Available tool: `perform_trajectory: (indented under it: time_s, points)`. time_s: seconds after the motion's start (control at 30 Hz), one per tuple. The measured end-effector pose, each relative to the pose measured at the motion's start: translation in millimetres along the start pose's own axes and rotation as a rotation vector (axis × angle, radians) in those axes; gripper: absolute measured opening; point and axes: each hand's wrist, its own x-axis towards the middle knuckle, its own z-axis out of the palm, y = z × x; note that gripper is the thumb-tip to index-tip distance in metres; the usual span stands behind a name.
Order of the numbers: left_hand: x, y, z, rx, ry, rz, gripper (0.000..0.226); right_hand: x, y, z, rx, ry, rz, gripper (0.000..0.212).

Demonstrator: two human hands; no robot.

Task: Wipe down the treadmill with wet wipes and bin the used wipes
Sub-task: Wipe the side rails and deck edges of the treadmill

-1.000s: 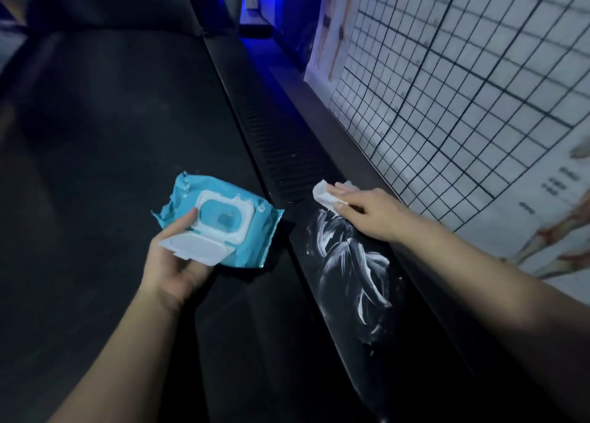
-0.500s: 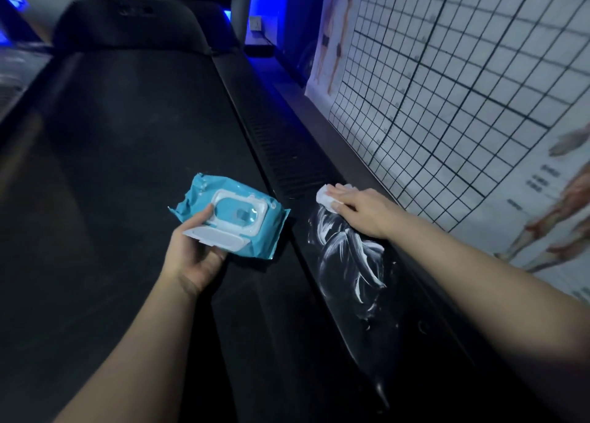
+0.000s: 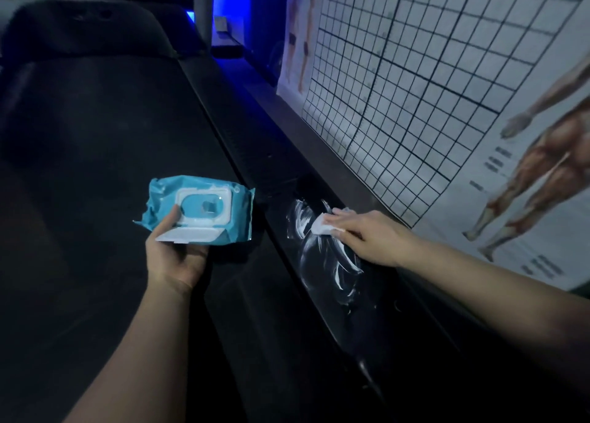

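On the treadmill's side rail [image 3: 322, 314], right hand [image 3: 372, 239] seemingly flat atop a wipe [image 3: 321, 227]; left hand [image 3: 174, 256] curled around the wipes pack [image 3: 198, 208].

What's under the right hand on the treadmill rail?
A white wipe, pressed onto the side rail by the right hand. Only its edge beyond the fingertips shows; the hand covers the rest.

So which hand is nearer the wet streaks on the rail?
Right. The right hand presses a wipe onto the streaks; the left hand holds the wipes pack apart, over the belt.

Treadmill rail [image 3: 255, 154] runs open ahead; poster wall [image 3: 415, 87] hems it on R.
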Motion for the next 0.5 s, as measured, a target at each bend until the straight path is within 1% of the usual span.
perform_trajectory:
  time_s: [0.03, 0.1, 0.17, 0.27, 0.37, 0.43, 0.5]
  points:
    - [0, 1, -1, 0.001, -0.009, -0.011, 0.04, 5, 1, -3, -0.027, 0.02, -0.007, 0.035]
    - [2, 2, -3, 0.003, -0.029, -0.017, 0.042, 20, 1, -16, -0.016, 0.167, 0.057, 0.03]
    - [5, 2, -4, -0.001, -0.027, -0.005, 0.043, 40, -2, -34, 0.121, 0.334, 0.133, 0.028]
    - [6, -1, -3, 0.017, -0.014, -0.002, 0.043, 67, -7, -53, 0.315, 0.456, 0.193, 0.032]
    - [5, -1, 1, 0.065, -0.008, -0.009, 0.035, 80, -4, -54, 0.487, 0.575, 0.218, 0.039]
    - [4, -2, 4, 0.086, -0.01, -0.011, 0.028, 84, 3, -48, 0.53, 0.572, 0.26, 0.039]
    - [3, -2, 5, 0.095, -0.006, -0.006, 0.026, 85, 13, -38, 0.463, 0.438, 0.268, 0.036]
